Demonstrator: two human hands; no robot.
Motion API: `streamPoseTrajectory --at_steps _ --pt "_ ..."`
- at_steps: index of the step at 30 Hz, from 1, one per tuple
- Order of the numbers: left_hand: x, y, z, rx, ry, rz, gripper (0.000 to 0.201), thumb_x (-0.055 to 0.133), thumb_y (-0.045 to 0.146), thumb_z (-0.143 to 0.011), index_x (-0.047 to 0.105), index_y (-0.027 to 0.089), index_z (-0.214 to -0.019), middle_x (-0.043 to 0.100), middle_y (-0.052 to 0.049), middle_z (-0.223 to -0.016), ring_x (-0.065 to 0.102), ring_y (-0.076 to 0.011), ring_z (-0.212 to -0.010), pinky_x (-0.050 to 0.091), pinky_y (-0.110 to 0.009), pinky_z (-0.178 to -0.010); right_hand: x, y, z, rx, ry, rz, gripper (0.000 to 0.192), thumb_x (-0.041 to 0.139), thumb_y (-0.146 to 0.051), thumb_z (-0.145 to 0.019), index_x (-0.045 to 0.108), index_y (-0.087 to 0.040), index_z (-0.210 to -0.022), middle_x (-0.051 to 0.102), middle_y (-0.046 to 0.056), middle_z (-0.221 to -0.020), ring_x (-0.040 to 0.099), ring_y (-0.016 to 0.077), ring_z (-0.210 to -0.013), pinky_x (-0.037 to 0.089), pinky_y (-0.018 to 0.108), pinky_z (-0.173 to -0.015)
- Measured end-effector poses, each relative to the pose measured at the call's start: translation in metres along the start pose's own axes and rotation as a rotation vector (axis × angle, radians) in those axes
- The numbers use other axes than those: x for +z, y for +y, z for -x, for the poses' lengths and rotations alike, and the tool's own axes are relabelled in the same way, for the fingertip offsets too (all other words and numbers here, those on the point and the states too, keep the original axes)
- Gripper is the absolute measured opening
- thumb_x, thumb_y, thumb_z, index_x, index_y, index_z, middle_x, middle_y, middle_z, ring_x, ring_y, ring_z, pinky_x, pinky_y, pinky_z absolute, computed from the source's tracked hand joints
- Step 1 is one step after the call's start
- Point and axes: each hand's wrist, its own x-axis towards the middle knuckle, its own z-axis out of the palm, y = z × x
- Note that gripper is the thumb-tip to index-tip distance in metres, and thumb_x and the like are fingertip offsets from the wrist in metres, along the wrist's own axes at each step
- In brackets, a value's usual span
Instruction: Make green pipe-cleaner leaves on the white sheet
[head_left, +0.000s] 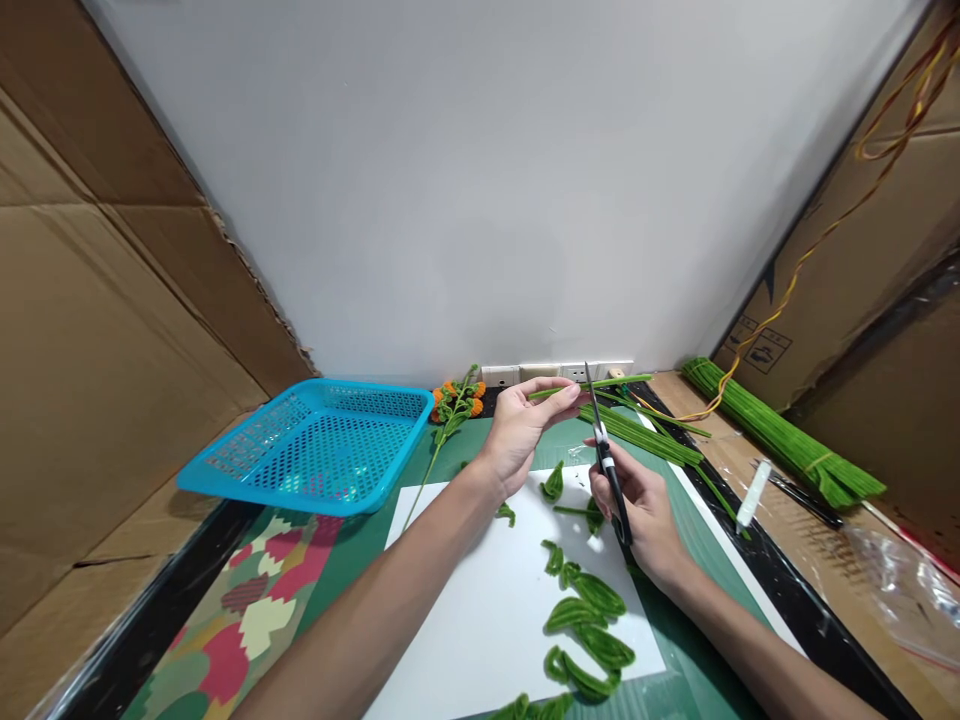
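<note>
Left forearm (390, 590) and right forearm (750, 645) enter from the lower edge, nearest the viewer. White wall (480, 200) stands at the rear, with cardboard (97, 330) on both sides. Green mat (337, 600) carries a sheet of white paper (465, 620); a blue basket (285, 500) sits to the left, and a thick green bundle (780, 430) lies at far right. Left hand (529, 430): raised over the paper's far edge, thumb and fingers pinched on a green stem (626, 382) pointing right. Right hand (637, 510): fingers curled around the handles of black scissors (616, 490), blades pointing upward across the stem; contact cannot be confirmed. Loose stems (645, 435) lie beyond the right hand. Orange flowers (457, 405) lie beside the basket. Green leaves (577, 612) are grouped mostly on the paper's right portion.
</note>
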Motion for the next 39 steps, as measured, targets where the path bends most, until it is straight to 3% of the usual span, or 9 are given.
streamPoseTrajectory --at_steps 12,34,39 --pt "-0.001 0.0 -0.001 0.005 -0.015 -0.011 0.028 0.094 0.027 -0.072 0.078 0.013 -0.09 0.082 -0.01 -0.09 0.078 -0.022 -0.093 0.055 -0.041 -0.101 -0.001 0.0 -0.001 -0.005 -0.001 -0.026 0.052 0.081 -0.048 -0.086 0.068 -0.017 -0.125 0.047 -0.006 -0.067 0.034 0.0107 -0.056 0.028 0.026 -0.051" --pt "0.003 0.001 0.003 0.024 -0.029 -0.029 0.034 0.093 0.029 -0.073 0.074 0.013 -0.096 0.082 -0.011 -0.095 0.078 -0.0231 -0.1 0.056 -0.041 -0.102 -0.002 0.005 -0.002 -0.041 0.07 -0.054 0.056 0.089 -0.038 -0.079 0.071 -0.018 -0.127 0.054 -0.003 -0.074 0.04 0.0102 -0.058 0.036 0.023 -0.052" --pt "0.002 0.003 0.003 -0.035 -0.075 -0.111 0.044 0.094 0.029 -0.072 0.074 0.014 -0.108 0.08 -0.013 -0.109 0.076 -0.0256 -0.103 0.06 -0.037 -0.09 -0.002 0.01 -0.006 -0.078 0.106 -0.028 0.052 0.082 -0.046 -0.086 0.071 -0.019 -0.129 0.058 -0.001 -0.08 0.045 0.0118 -0.063 0.041 0.024 -0.056"
